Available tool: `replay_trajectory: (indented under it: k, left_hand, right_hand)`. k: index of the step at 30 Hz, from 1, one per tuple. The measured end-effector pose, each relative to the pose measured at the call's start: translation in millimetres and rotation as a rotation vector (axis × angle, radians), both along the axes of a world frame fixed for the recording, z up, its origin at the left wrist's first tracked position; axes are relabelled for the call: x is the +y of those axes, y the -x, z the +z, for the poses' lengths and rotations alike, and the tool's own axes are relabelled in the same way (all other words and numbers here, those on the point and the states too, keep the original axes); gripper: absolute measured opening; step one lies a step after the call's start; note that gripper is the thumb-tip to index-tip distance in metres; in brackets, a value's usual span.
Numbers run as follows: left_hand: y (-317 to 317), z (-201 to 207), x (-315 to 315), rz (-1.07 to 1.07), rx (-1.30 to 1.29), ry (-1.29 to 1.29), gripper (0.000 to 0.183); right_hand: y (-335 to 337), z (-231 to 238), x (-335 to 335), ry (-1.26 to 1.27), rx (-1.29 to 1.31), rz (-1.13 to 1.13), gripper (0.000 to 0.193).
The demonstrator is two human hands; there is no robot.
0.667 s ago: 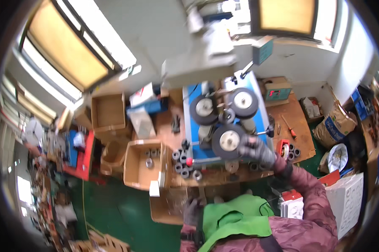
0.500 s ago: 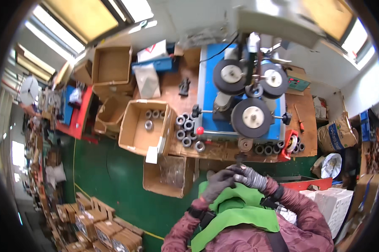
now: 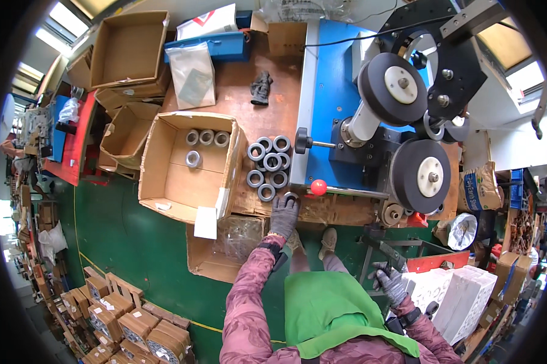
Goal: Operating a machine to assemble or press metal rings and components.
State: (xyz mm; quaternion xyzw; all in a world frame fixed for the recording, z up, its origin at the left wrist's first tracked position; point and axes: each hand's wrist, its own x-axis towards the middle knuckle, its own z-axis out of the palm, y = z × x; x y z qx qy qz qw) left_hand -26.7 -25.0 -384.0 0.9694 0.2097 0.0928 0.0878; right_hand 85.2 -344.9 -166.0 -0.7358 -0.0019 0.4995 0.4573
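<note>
My gloved left hand [image 3: 284, 217] reaches to the front edge of the wooden table, its fingertips closed on a grey metal ring [image 3: 290, 196]. Just beyond it, a group of several similar metal rings [image 3: 272, 162] lies close together on the tabletop, some overlapping. My gloved right hand [image 3: 390, 286] hangs low on the right, near a dark metal frame [image 3: 379, 246]. Its fingers are apart and loosely bent, with nothing seen in them. On the left, an open cardboard box [image 3: 182, 164] holds several more rings.
A blue machine [image 3: 325, 91] with dark wheels [image 3: 420, 176] and a red knob [image 3: 318, 187] takes up the table's right side. Below the table edge stands another open carton [image 3: 216, 258]. White blocks [image 3: 467, 297] are stacked beside my right arm. A dark figurine-like part [image 3: 260, 88] lies farther back.
My hands were together in front of the green apron. Now they are apart: the left has gone forward and left to the ring, the right out to the right. The view has shifted too.
</note>
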Motion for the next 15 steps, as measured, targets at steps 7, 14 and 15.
replay_trajectory:
  k: [7,14,15]
  left_hand:
    - [-1,19,-7,0.233,-0.005,0.634,0.036]
    - [81,192,-79,0.381,-0.547,2.072,0.059]
    - [88,214,-90,0.359,-0.624,1.989,0.059]
  right_hand:
    - [-9,-14,38,-0.054,-0.316,0.403,0.013]
    - [-13,-11,110,-0.382,-0.124,0.422,0.023]
    - [-6,-4,115,-0.377,0.304,0.355,0.028]
